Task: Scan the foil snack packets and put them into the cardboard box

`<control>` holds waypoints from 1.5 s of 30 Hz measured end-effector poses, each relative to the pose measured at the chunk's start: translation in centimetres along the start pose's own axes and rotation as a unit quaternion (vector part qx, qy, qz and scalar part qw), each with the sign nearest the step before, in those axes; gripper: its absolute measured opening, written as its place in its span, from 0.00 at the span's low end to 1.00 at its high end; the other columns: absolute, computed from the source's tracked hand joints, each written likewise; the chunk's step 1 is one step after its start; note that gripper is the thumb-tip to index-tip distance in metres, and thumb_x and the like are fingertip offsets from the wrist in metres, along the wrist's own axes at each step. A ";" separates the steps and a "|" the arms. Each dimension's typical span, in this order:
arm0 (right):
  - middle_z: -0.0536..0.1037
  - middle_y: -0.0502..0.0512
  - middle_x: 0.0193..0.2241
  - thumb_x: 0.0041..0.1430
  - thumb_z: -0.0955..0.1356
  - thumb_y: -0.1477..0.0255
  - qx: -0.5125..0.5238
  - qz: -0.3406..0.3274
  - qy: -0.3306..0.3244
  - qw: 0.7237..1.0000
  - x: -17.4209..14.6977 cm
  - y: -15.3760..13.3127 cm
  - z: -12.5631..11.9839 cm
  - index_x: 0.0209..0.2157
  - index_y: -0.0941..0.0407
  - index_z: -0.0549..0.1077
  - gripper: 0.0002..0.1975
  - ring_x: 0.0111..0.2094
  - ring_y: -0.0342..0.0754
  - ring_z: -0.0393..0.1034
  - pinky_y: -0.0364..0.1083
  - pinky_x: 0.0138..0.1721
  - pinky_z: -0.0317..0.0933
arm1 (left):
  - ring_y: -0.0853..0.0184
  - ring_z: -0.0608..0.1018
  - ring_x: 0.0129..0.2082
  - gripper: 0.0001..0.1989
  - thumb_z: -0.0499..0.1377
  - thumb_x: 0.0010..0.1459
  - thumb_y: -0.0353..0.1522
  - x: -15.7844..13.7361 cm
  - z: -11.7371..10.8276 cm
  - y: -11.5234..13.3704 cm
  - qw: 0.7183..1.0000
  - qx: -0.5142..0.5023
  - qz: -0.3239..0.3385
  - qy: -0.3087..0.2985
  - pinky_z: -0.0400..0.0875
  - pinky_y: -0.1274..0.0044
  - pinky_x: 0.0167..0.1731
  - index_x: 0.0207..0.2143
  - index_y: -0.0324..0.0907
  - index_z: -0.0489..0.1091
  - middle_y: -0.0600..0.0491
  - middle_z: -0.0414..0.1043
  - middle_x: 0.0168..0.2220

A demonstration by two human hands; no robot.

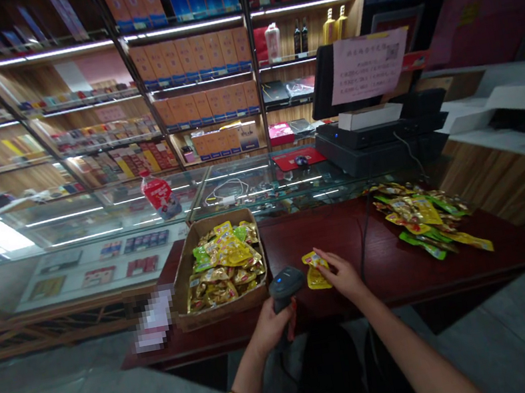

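Note:
My left hand (269, 328) is wrapped round the handle of a dark barcode scanner (286, 282), whose small blue light shows on top. The scanner's head is just left of a yellow snack packet (317, 277). On the dark red table (282, 237), my right hand (344, 277) has its fingers closed on the upper right part of that packet. Left of the scanner stands an open cardboard box (227, 312) full of yellow, gold and green snack packets (228, 250). A loose pile of similar packets (415, 211) lies on the table's right side.
Behind the table runs a glass display counter (261, 186) with a red-labelled bottle (159, 194), a white cable (228, 199) and a mouse (302, 161) on it. A monitor (324, 84) with a paper notice stands at the right. A thin dark cord (362, 240) crosses the table.

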State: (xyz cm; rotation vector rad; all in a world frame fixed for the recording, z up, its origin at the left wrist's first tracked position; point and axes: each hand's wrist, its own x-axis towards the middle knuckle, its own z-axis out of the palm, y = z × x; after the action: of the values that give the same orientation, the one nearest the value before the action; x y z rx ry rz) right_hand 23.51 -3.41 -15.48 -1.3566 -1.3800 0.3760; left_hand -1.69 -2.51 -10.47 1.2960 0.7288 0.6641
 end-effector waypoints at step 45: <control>0.81 0.58 0.43 0.63 0.66 0.67 -0.031 -0.034 0.071 0.996 0.2 -0.5 0.1 0.52 0.51 0.80 0.17 0.45 0.53 0.77 0.50 0.47 0.73 | 0.72 0.66 0.09 0.16 0.64 0.49 0.44 -2.2 6.8 5.7 0.991 -0.009 -0.082 0.106 0.60 0.81 0.09 0.31 0.43 0.66 0.61 0.66 0.15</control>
State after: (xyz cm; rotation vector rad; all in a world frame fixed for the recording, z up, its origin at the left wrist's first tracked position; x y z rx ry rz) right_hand 23.24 -3.33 -15.06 -1.3559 -1.3263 0.1891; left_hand 2.16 -7.41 -3.85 1.1451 0.9908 0.6782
